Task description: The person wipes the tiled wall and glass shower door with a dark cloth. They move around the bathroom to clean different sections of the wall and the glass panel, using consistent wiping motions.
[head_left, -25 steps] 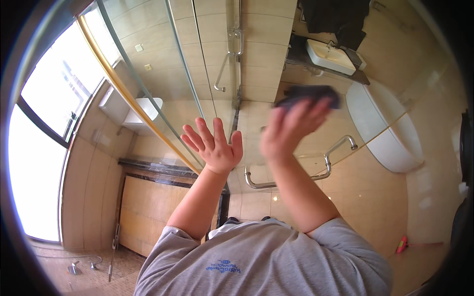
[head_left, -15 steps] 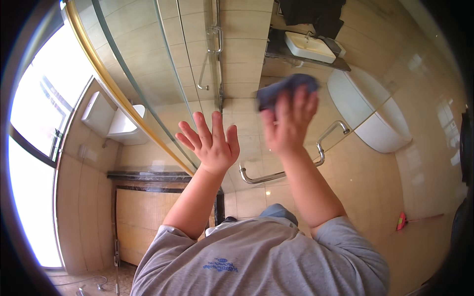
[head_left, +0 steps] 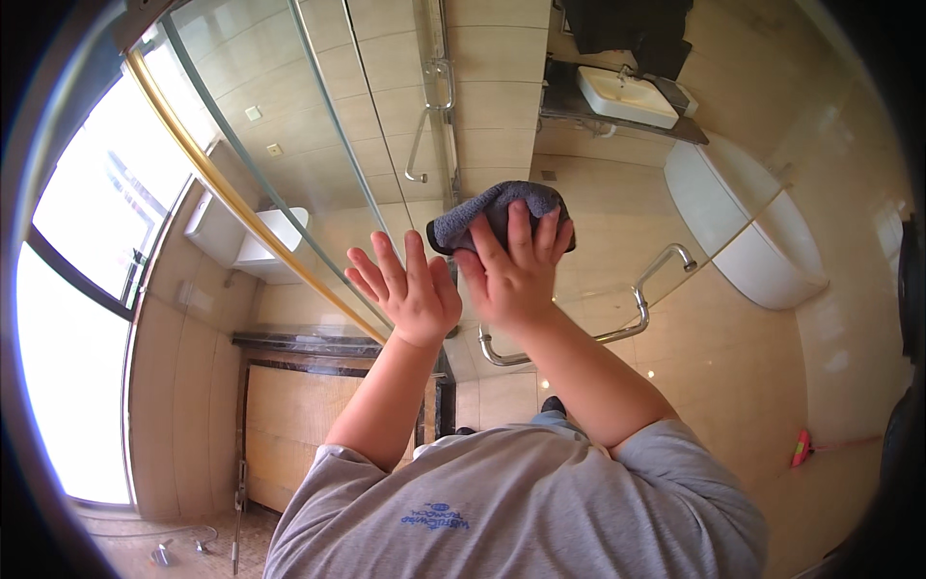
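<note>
A dark grey microfibre cloth [head_left: 482, 217] lies bunched under my right hand [head_left: 517, 275], which holds it flat against a clear glass door with the fingers spread over it. Just to the left, my left hand [head_left: 413, 299] is raised with its palm turned forward and its fingers outstretched; nothing is in it. It appears to rest on the glass, though contact is hard to make out. Below the right hand, a bent chrome handle [head_left: 644, 309] is fixed to the door, partly behind my right forearm.
Through the glass stand a white bathtub [head_left: 762, 241] and a washbasin [head_left: 627, 96] on a dark counter. A toilet [head_left: 275, 236] is at the left, past a gold-coloured frame edge [head_left: 207, 164]. A red-ended stick [head_left: 802, 448] lies at the right.
My right hand has swept the cloth left and slightly down across the glass, closer to my left hand. The left hand has stayed nearly in place. The view has shifted slightly.
</note>
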Action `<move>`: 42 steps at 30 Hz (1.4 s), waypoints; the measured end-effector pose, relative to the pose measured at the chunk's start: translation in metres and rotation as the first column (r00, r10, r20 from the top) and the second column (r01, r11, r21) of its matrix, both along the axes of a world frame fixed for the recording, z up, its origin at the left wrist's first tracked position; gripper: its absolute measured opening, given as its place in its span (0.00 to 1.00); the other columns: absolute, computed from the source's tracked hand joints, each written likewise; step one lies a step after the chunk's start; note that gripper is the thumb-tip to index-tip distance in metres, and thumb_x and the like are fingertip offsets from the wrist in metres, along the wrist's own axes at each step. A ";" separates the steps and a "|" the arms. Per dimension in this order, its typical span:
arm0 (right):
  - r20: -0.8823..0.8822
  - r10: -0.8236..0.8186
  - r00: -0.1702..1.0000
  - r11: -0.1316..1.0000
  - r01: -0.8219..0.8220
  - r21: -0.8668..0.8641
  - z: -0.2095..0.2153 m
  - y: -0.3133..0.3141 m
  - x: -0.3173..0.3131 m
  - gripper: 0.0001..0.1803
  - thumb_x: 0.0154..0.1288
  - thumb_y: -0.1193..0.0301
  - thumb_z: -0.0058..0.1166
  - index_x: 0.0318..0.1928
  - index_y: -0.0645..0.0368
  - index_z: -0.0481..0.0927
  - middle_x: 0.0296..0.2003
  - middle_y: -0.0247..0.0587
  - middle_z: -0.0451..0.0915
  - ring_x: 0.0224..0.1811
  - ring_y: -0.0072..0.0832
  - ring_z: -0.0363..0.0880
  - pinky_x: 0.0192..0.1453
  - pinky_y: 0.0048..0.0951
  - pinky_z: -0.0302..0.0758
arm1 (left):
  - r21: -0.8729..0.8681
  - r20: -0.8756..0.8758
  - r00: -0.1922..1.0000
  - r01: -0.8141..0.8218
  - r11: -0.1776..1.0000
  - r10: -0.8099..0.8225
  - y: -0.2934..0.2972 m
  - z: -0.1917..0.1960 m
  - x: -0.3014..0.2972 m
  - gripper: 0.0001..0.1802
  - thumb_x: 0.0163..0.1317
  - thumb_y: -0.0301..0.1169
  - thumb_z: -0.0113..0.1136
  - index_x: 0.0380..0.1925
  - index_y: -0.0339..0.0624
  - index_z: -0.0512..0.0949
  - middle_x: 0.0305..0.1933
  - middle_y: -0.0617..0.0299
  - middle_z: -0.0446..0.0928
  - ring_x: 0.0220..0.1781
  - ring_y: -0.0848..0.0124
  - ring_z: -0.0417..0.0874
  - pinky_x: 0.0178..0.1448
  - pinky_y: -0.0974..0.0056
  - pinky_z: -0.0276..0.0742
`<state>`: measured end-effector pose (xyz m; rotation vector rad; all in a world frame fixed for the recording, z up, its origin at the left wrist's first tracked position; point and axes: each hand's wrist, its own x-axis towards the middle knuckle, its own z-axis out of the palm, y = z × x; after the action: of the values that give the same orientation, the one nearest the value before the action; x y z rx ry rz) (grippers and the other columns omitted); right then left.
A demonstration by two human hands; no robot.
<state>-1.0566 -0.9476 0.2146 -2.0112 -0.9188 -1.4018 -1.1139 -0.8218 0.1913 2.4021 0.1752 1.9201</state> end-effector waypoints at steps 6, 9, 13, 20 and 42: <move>0.024 -0.082 0.996 0.992 0.079 0.099 0.021 -0.080 0.048 0.32 0.69 0.54 0.47 0.67 0.59 0.66 0.72 0.60 0.51 0.74 0.68 0.40 0.71 0.68 0.42 | 0.111 -0.055 0.989 -0.127 0.986 0.134 0.016 0.005 -0.017 0.34 0.68 0.50 0.49 0.69 0.45 0.62 0.77 0.43 0.48 0.79 0.40 0.39 0.77 0.40 0.31; -0.009 -0.073 0.997 0.957 0.073 0.280 0.024 -0.085 0.055 0.35 0.72 0.57 0.44 0.73 0.60 0.54 0.73 0.67 0.44 0.73 0.71 0.37 0.72 0.67 0.37 | 0.201 -0.013 0.977 -0.204 0.958 0.211 0.027 -0.002 -0.012 0.37 0.72 0.53 0.41 0.72 0.40 0.56 0.77 0.41 0.46 0.79 0.40 0.38 0.77 0.40 0.31; -0.066 -0.049 0.997 0.945 0.067 0.319 -0.014 -0.034 0.033 0.34 0.71 0.58 0.43 0.73 0.56 0.53 0.74 0.66 0.37 0.74 0.71 0.33 0.68 0.74 0.35 | 0.190 0.015 0.975 -0.219 0.957 0.220 0.021 -0.001 -0.004 0.37 0.71 0.51 0.39 0.71 0.37 0.56 0.76 0.39 0.47 0.78 0.39 0.40 0.76 0.39 0.31; 0.053 0.005 0.999 0.993 0.002 -0.120 -0.060 -0.001 -0.001 0.20 0.62 0.51 0.58 0.54 0.34 0.81 0.69 0.34 0.61 0.76 0.56 0.42 0.70 0.67 0.39 | 0.151 -0.065 0.990 -0.112 0.982 0.123 0.031 -0.005 -0.012 0.34 0.69 0.45 0.42 0.69 0.36 0.60 0.76 0.37 0.48 0.78 0.36 0.39 0.76 0.37 0.28; -0.017 -0.123 0.992 0.992 0.124 0.020 -0.110 -0.063 0.040 0.29 0.66 0.54 0.52 0.62 0.57 0.70 0.74 0.58 0.45 0.74 0.69 0.37 0.70 0.73 0.39 | 0.135 -0.136 0.990 -0.008 0.991 0.026 0.024 -0.089 -0.011 0.39 0.66 0.39 0.49 0.72 0.32 0.50 0.78 0.36 0.35 0.78 0.37 0.27 0.74 0.37 0.19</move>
<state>-1.0164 -1.0105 0.1050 -2.0913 -0.7814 -1.4531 -1.1248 -0.7982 0.1025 2.6295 0.0754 1.8282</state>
